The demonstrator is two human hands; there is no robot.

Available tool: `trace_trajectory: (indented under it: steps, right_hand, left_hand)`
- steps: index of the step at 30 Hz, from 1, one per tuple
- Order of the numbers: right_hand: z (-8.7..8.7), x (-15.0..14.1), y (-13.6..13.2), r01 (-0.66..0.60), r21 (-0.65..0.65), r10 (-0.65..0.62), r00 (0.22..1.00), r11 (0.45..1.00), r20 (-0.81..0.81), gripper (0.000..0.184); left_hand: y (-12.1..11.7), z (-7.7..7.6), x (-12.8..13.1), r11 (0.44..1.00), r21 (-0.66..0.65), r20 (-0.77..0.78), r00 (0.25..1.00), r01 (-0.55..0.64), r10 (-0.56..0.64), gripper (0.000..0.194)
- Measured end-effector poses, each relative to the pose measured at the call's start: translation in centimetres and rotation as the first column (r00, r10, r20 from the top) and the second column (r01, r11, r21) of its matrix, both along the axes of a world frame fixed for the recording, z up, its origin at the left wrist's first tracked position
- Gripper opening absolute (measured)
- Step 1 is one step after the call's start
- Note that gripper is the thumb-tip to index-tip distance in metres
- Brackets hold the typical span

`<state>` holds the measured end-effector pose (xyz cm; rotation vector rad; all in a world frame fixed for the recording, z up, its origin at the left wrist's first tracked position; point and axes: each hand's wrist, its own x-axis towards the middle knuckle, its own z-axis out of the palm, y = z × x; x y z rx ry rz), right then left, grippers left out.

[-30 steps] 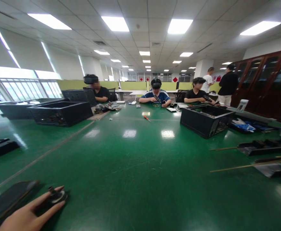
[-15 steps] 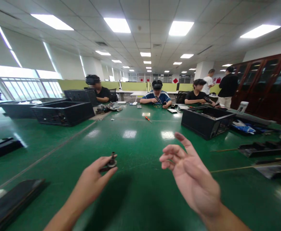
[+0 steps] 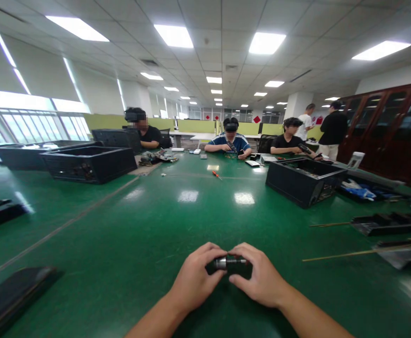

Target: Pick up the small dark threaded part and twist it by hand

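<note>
Both my hands meet low over the green table (image 3: 191, 220), gripping a small dark cylindrical part with a metal end (image 3: 229, 263) between them. My left hand (image 3: 195, 278) curls its fingers round the part's left end. My right hand (image 3: 258, 277) wraps round its right end. The part lies sideways, held just above or on the table top; I cannot tell which.
A black panel (image 3: 11, 300) lies at the near left. Black open cases stand at left (image 3: 89, 164) and right (image 3: 304, 180). Black trays and thin rods (image 3: 388, 224) lie at right. A red screwdriver (image 3: 215, 174) lies mid-table. Several people sit or stand at the far end.
My left hand lifted the small part from the near left and carried it to the middle. My right hand came in open and has closed on the part's other end.
</note>
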<state>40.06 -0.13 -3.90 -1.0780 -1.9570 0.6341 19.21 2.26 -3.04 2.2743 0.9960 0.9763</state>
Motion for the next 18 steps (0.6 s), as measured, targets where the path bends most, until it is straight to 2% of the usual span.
trace_trajectory:
  steps: [3, 10, 18]
  right_hand:
    - [0.00, -0.40, 0.06, 0.047, 0.014, -0.046, 0.999, 0.999, -0.001, 0.026]
    - [-0.34, -0.12, 0.09, 0.088, 0.033, -0.089, 0.996, 0.996, 0.029, 0.024]
    - [-0.80, -0.18, 0.24, 0.100, 0.006, -0.100, 0.994, 0.995, 0.051, 0.013]
  left_hand:
    - [-0.03, -0.23, 0.20, 1.000, -0.015, -0.019, 0.999, 0.028, -0.028, 0.038]
    - [0.31, -0.93, 0.07, 1.000, 0.004, -0.024, 0.999, 0.026, -0.026, 0.035]
    - [0.58, -0.79, 0.02, 1.000, 0.007, 0.003, 1.000, 0.013, -0.013, 0.030]
